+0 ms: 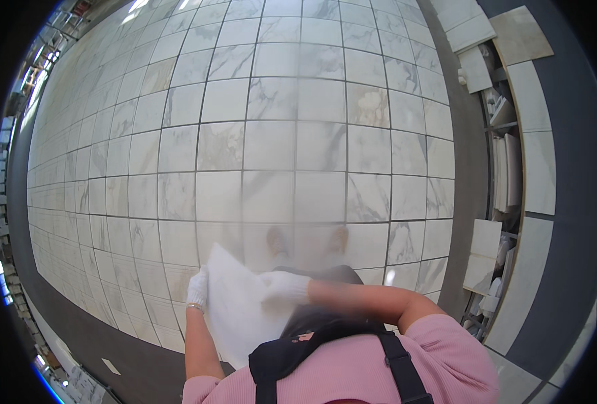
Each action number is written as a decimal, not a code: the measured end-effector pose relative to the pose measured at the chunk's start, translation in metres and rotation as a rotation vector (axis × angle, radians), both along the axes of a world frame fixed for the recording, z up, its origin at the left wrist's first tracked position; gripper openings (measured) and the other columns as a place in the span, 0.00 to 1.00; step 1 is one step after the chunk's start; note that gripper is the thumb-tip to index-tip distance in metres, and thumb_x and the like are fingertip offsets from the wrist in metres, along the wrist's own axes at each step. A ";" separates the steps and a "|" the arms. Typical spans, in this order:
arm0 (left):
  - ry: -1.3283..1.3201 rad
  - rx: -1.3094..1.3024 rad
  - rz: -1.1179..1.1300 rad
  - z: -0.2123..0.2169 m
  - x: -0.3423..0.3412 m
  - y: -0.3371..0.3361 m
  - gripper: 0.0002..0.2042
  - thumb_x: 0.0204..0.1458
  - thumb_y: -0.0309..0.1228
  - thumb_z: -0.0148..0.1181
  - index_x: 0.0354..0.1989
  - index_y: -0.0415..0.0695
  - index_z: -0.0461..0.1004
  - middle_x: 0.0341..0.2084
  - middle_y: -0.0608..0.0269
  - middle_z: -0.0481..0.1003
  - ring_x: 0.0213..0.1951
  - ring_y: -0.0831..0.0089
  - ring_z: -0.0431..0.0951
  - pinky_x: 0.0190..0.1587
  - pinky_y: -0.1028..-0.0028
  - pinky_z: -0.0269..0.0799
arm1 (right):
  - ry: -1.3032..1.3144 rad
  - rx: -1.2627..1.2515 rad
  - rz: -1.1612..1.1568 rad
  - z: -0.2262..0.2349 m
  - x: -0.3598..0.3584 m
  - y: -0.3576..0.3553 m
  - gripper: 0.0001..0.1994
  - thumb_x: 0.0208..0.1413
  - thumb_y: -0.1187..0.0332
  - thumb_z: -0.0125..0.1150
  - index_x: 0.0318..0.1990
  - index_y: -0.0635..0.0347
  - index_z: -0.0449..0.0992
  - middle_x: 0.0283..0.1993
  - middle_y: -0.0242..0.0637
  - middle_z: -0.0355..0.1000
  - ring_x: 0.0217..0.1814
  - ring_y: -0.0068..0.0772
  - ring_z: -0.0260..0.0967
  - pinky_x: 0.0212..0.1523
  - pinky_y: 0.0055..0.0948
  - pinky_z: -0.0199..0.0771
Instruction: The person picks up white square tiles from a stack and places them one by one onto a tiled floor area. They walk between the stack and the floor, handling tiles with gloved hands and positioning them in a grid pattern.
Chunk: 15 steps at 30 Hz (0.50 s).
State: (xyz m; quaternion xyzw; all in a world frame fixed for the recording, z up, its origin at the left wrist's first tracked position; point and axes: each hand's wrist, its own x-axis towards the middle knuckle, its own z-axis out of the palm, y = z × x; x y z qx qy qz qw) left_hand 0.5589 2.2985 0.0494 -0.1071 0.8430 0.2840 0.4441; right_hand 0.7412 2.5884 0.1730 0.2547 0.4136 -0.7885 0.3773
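Note:
A white slab (234, 303), probably a tile, is held tilted close to my body, one corner pointing away from me. My left hand (197, 289), in a white knitted glove, grips its left edge; the fingertips are partly hidden. My right hand (285, 287), gloved in white too, reaches across from the right over the slab's face. Its fingers are blurred against the white surface, so I cannot tell whether they touch it or hold something. A haze over the middle of the view softens the slab's outline.
Large marble-patterned tiles (271, 151) lie in a grid across the floor before me, with my shoes (339, 239) on them. Along the right runs a shelf holding stacked tiles (507, 172) and offcuts (493, 296). A dark grey strip (130, 337) borders the left side.

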 end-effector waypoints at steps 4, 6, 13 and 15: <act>-0.008 0.176 0.115 0.015 -0.013 -0.063 0.32 0.66 0.57 0.47 0.49 0.34 0.79 0.39 0.60 0.81 0.38 0.75 0.78 0.44 0.71 0.75 | 0.144 0.131 0.105 0.006 -0.037 -0.040 0.20 0.45 0.76 0.66 0.50 0.61 0.80 0.42 0.38 0.81 0.43 0.33 0.79 0.44 0.35 0.79; -0.016 0.196 0.153 0.027 -0.021 -0.096 0.32 0.66 0.57 0.47 0.52 0.35 0.79 0.40 0.61 0.81 0.39 0.75 0.78 0.44 0.72 0.75 | 0.294 0.193 0.192 0.004 -0.050 -0.066 0.21 0.42 0.71 0.68 0.48 0.64 0.80 0.40 0.44 0.81 0.42 0.39 0.80 0.43 0.37 0.79; 0.162 0.219 0.424 0.056 0.029 -0.212 0.22 0.68 0.46 0.50 0.46 0.36 0.79 0.40 0.63 0.80 0.39 0.75 0.77 0.44 0.70 0.76 | 0.714 0.430 0.588 -0.015 -0.060 -0.150 0.23 0.38 0.64 0.69 0.45 0.67 0.80 0.38 0.53 0.80 0.43 0.51 0.79 0.42 0.42 0.78; 0.235 0.103 0.498 0.043 0.068 -0.248 0.19 0.67 0.42 0.51 0.42 0.37 0.79 0.37 0.63 0.80 0.37 0.73 0.77 0.43 0.69 0.76 | 0.878 0.389 0.745 -0.022 -0.052 -0.161 0.23 0.38 0.64 0.69 0.44 0.67 0.81 0.38 0.53 0.80 0.43 0.52 0.79 0.42 0.42 0.78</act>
